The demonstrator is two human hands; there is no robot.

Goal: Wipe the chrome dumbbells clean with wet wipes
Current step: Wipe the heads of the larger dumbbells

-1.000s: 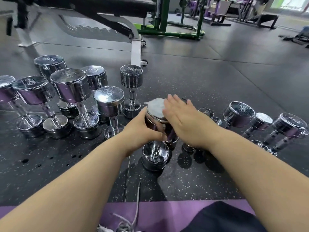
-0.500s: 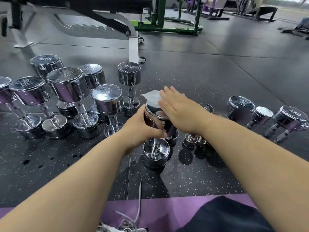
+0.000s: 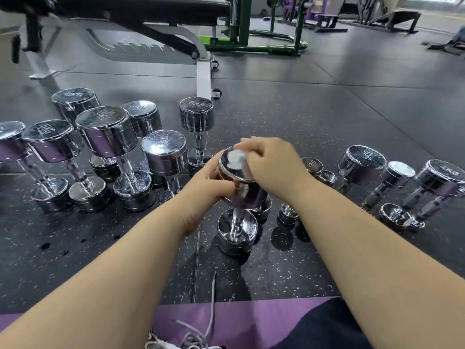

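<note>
A chrome dumbbell (image 3: 239,195) stands upright on the black rubber floor in the middle of the view. My left hand (image 3: 203,187) grips the side of its upper head. A crumpled white wet wipe (image 3: 235,158) lies on the top face of that head. My right hand (image 3: 273,165) holds the wipe there with curled fingers and hides part of it. To the left stand several larger chrome dumbbells (image 3: 105,137), upright. On the right, several smaller dumbbells (image 3: 362,165) lean or lie on the floor.
A black weight bench with a white frame (image 3: 203,71) stands behind the left group. A green machine base (image 3: 254,46) is farther back. A purple mat (image 3: 241,321) and a shoelace (image 3: 212,298) lie at the bottom edge.
My right hand went from flat fingers over the wipe to curled fingers, bunching the wipe on the top face. The left hand kept its grip on the dumbbell head.
</note>
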